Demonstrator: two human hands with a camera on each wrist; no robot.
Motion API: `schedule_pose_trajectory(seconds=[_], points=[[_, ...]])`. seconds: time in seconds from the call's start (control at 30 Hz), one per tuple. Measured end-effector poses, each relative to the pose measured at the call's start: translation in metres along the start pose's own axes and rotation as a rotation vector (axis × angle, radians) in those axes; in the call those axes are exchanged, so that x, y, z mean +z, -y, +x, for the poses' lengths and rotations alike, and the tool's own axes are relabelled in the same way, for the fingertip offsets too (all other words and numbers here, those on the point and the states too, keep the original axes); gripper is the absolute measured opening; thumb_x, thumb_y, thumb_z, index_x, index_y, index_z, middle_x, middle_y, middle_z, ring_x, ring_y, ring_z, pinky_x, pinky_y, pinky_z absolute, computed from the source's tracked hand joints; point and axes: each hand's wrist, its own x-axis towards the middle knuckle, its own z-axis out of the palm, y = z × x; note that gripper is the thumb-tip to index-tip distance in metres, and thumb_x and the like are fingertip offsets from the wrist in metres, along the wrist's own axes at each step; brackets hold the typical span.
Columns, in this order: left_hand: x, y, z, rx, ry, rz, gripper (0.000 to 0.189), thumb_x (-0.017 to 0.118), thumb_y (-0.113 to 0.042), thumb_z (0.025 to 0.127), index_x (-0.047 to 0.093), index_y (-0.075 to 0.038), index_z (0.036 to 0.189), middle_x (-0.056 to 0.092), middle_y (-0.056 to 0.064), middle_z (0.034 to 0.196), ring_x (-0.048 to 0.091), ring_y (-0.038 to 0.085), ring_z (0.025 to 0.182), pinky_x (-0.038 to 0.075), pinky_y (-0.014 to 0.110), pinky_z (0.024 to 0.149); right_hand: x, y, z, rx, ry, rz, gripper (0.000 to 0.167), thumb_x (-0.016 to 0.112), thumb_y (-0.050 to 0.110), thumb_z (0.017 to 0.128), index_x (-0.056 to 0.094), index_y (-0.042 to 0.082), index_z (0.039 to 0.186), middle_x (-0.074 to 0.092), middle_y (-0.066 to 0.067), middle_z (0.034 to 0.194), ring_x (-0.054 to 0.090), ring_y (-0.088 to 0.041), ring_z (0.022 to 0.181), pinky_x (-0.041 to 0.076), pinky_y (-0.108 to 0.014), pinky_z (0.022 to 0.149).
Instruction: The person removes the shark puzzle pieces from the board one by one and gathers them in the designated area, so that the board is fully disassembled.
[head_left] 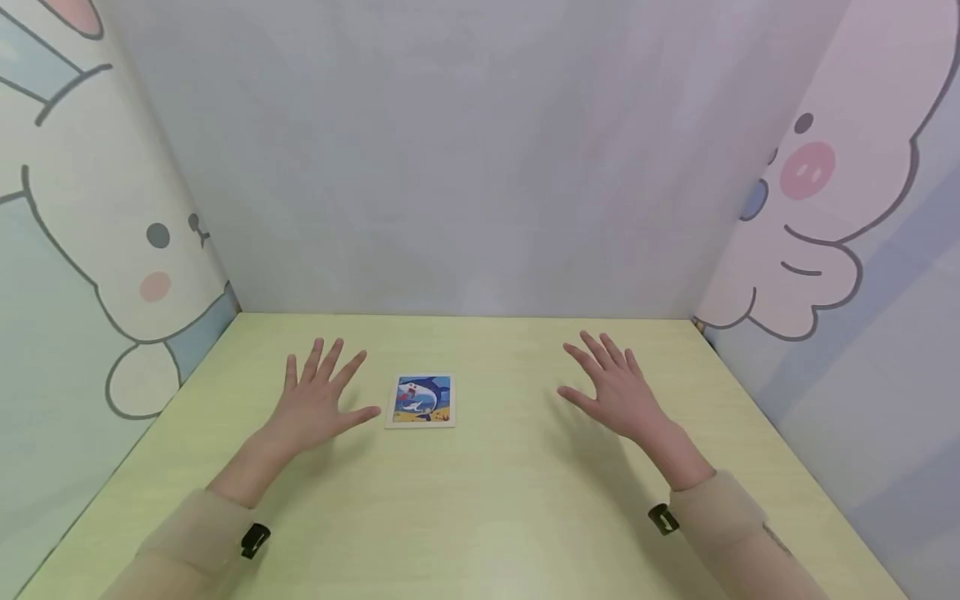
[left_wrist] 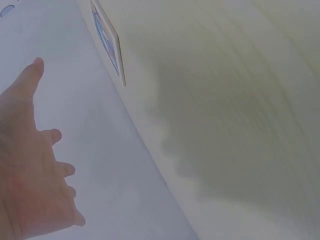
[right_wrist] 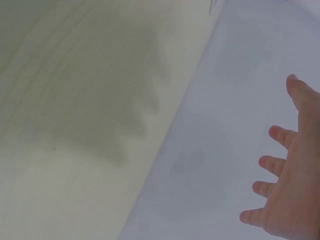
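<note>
The picture panel (head_left: 422, 400) is lying flat on the table (head_left: 495, 500), slightly left of the table's middle and towards its far edge. Its sides are running roughly in line with the table's edges, and the top of its picture is pointing at the table's far edge. In the head view the panel is appearing wider from side to side (foreshortening may be deceiving here, so the true long axis cannot be told). The face is showing a dark blue and white, shark-like creature curving round a smaller pale one, on blue water above yellow sand, all within a pale border. The left hand (head_left: 315, 404) is hovering above the table's left part, just left of the panel, its fingers and thumb spreading wide and gripping nothing. The right hand (head_left: 622, 396) is hovering above the table's right part, well apart from the panel, its digits likewise spreading wide and holding nothing. Behind the table, a pale grey wall (head_left: 480, 167) is standing.
</note>
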Motion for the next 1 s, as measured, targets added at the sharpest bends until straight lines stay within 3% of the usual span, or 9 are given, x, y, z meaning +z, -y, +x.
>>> schedule_pose_trajectory(seconds=[0.2, 0.37, 0.53, 1.0], points=[[0.000, -0.003, 0.011, 0.033, -0.021, -0.002, 0.093, 0.052, -0.070, 0.081, 0.025, -0.016, 0.150, 0.012, 0.021, 0.156, -0.001, 0.041, 0.144, -0.002, 0.066, 0.110, -0.004, 0.013, 0.021, -0.046, -0.007, 0.076, 0.072, 0.053, 0.057, 0.089, 0.033, 0.021, 0.147, 0.021, -0.012, 0.156, 0.014, -0.037, 0.143, 0.016, -0.062, 0.111], [0.004, -0.004, 0.020, 0.073, -0.025, -0.022, 0.093, 0.059, -0.064, 0.080, 0.026, -0.013, 0.150, 0.012, 0.021, 0.156, 0.000, 0.039, 0.144, 0.001, 0.064, 0.111, -0.003, 0.026, 0.039, -0.074, 0.021, 0.146, 0.071, 0.054, 0.054, 0.090, 0.033, 0.019, 0.148, 0.021, -0.012, 0.156, 0.013, -0.035, 0.144, 0.017, -0.055, 0.113], [0.011, -0.007, 0.028, 0.118, -0.020, -0.029, 0.096, 0.064, -0.061, 0.077, 0.025, -0.012, 0.150, 0.014, 0.020, 0.156, 0.004, 0.039, 0.144, 0.003, 0.061, 0.113, 0.003, 0.041, 0.054, -0.102, 0.038, 0.193, 0.070, 0.055, 0.052, 0.090, 0.033, 0.020, 0.147, 0.022, -0.011, 0.156, 0.015, -0.034, 0.144, 0.025, -0.057, 0.110], [0.029, -0.012, 0.042, 0.179, 0.071, -0.129, 0.098, 0.069, -0.057, 0.076, 0.023, -0.013, 0.151, 0.017, 0.018, 0.156, 0.013, 0.039, 0.142, 0.011, 0.060, 0.112, 0.049, 0.081, 0.087, -0.191, 0.135, 0.288, 0.066, 0.065, 0.035, 0.089, 0.036, 0.019, 0.146, 0.029, -0.008, 0.153, 0.021, -0.029, 0.143, 0.026, -0.047, 0.113]])
